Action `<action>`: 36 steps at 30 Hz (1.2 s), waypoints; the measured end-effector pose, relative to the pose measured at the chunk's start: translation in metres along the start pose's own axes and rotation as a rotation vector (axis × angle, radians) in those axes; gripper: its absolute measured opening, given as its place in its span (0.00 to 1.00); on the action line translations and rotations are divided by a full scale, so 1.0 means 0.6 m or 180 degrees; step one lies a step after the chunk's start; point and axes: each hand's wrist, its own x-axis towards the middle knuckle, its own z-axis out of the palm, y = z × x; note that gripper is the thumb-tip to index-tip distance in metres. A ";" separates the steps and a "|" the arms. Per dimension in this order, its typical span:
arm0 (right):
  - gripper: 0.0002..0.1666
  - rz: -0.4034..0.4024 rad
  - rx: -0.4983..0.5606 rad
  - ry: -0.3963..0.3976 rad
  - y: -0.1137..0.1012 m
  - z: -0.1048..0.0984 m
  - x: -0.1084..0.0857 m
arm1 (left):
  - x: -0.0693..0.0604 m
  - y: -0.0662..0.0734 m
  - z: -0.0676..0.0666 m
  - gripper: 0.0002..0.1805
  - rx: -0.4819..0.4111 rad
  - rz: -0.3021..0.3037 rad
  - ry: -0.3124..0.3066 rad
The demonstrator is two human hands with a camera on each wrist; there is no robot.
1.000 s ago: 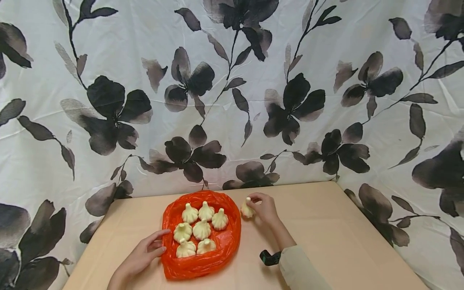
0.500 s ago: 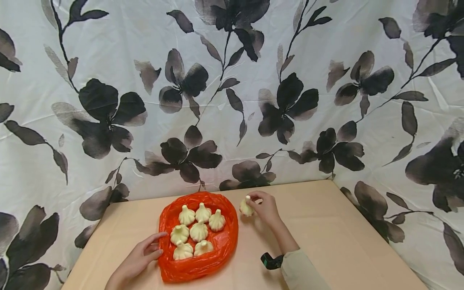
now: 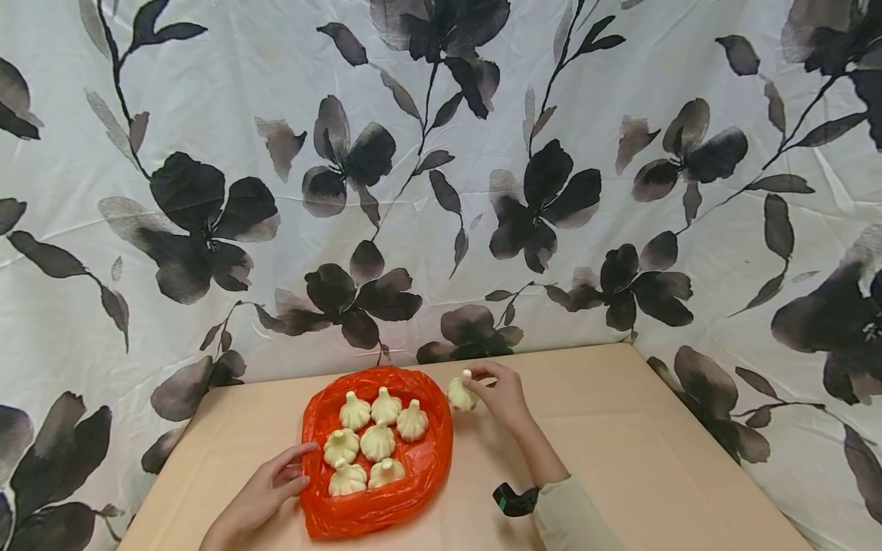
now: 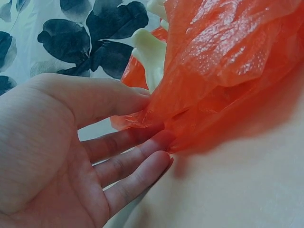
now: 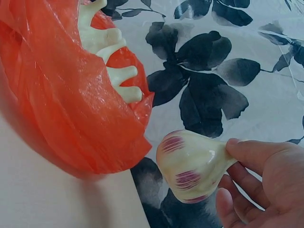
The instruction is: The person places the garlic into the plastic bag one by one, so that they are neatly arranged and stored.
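Observation:
My right hand pinches a garlic bulb by its stem, just right of the red plastic bag. Purple streaks mark this pale bulb in the right wrist view. The bag's rim is rolled down, and several garlic bulbs stand inside with their stems mostly up. On the bag's left side, my left hand holds the rim between thumb and fingers. The left wrist view shows the thumb on the red plastic, with some fingertips partly behind it.
A light tan tabletop lies under the bag and extends to the right. Behind it hangs a white cloth with dark flower prints. A black device sits at the right wrist beside a pale sleeve.
My right hand has brought the garlic bulb slightly left, closer to the bag's right rim. The left hand keeps its hold on the bag. The head view has shifted a little.

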 end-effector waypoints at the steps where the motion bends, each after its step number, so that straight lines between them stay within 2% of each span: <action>1: 0.09 0.0004 0.0006 -0.0016 -0.001 0.001 -0.001 | -0.001 -0.001 0.001 0.33 -0.0006 -0.0001 0.0005; 9: 0.10 0.0123 -0.0021 -0.0184 -0.017 0.016 -0.014 | -0.002 0.001 0.005 0.32 0.0063 0.0091 0.0010; 28: 0.09 -0.0022 -0.0034 -0.0560 -0.047 0.059 -0.040 | 0.000 -0.002 0.003 0.33 0.0012 0.0070 -0.0019; 36: 0.10 -0.0037 0.0036 -0.0741 -0.048 0.076 -0.058 | 0.002 0.002 0.002 0.33 0.0135 -0.0057 0.0031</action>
